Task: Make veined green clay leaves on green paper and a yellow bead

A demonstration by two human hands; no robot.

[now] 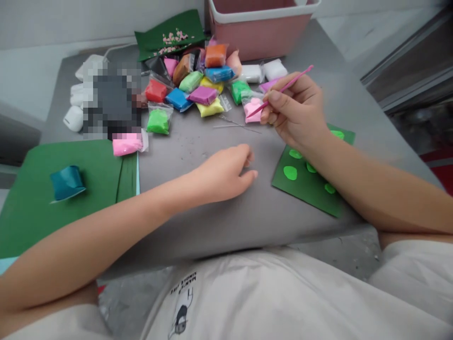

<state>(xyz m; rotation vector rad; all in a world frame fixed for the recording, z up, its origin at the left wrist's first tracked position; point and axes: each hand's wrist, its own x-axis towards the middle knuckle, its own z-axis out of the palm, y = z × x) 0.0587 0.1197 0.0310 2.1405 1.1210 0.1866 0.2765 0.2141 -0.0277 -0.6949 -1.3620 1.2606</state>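
My right hand (300,106) is raised above the table, pinching a thin pink clay modelling tool (296,78) between thumb and fingers. The tool's lower tip overlaps a bag of light pink clay (253,103) in my view; I cannot tell if they touch. Below my right forearm lies a dark green card (307,194) bearing several flattened bright green clay pieces (290,173), some hidden by the arm. Palm down at the middle of the table, my left hand (228,172) has loosely curled fingers and its thumb held apart, with nothing visible in it.
Bagged clay packs in many colours, including a blue pack (179,99), crowd the back. Two thin metal rods (230,126) lie before them. A pink bin (262,35) stands behind. Leftward are green sheets (95,189) with a teal packet (68,182) on top, and a white earbud case (73,118).
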